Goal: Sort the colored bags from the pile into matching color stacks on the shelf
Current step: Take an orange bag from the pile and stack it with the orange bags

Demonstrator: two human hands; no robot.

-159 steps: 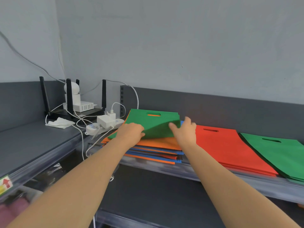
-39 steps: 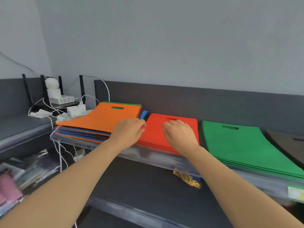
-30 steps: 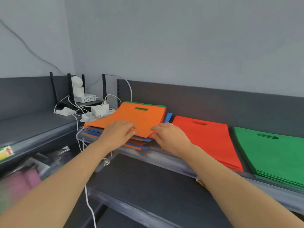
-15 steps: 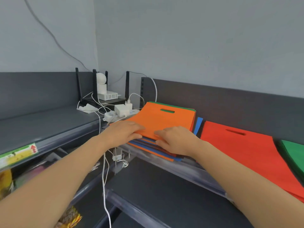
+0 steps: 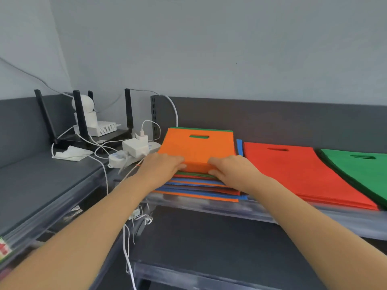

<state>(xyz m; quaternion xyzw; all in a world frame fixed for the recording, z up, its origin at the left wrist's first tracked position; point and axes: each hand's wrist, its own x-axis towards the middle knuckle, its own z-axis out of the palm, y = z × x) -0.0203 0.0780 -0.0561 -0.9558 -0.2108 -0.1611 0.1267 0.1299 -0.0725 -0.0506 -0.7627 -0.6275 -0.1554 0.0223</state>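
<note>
Left hand [image 5: 163, 166] and right hand [image 5: 232, 171] both pinch the near edge of the top orange bag [image 5: 199, 148] on the pile [image 5: 199, 190], shelf [image 5: 209, 207] left. Risks: lower bags drag along, pile slides off front. Red stack [image 5: 293, 170] beside it: likely mis-sort.

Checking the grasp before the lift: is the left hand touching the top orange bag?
Touching. In the head view the left hand lays its fingers on the near edge of the orange bag, no gap visible.

Left of mixed pile [image 5: 199, 185]: power strip [image 5: 134, 153], tangled cables [image 5: 104, 151] | right: red stack [image 5: 297, 172] just beside | above: open air
</note>
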